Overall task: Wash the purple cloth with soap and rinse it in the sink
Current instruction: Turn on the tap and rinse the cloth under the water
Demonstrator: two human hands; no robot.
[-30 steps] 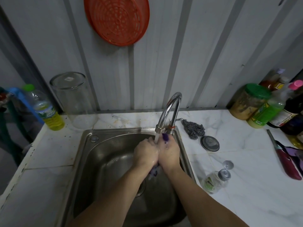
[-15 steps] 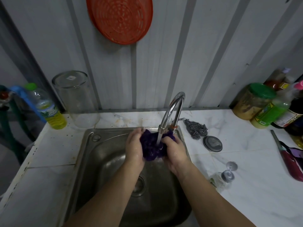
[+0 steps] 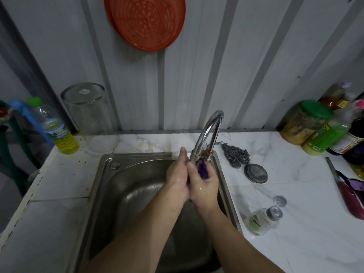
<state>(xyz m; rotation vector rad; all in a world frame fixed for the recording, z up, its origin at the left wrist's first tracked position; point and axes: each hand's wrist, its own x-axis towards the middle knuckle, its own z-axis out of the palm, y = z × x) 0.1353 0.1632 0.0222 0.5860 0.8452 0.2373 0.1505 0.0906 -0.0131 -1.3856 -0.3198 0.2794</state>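
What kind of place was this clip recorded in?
Most likely a modest home kitchen: a steel sink with a curved tap set in a marble-look counter, a steel scourer, and sauce bottles and jars by the wall.

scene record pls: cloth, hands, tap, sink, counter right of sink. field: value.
cloth: purple cloth, bunched, mostly hidden between the palms
left hand: fingers straight, pressed against the cloth
right hand: cupped round the cloth
faucet: spout just above the hands; water flow not discernible
sink: steel, hands over the basin
counter right: steel scourer, round lid, small bottle lying on its side
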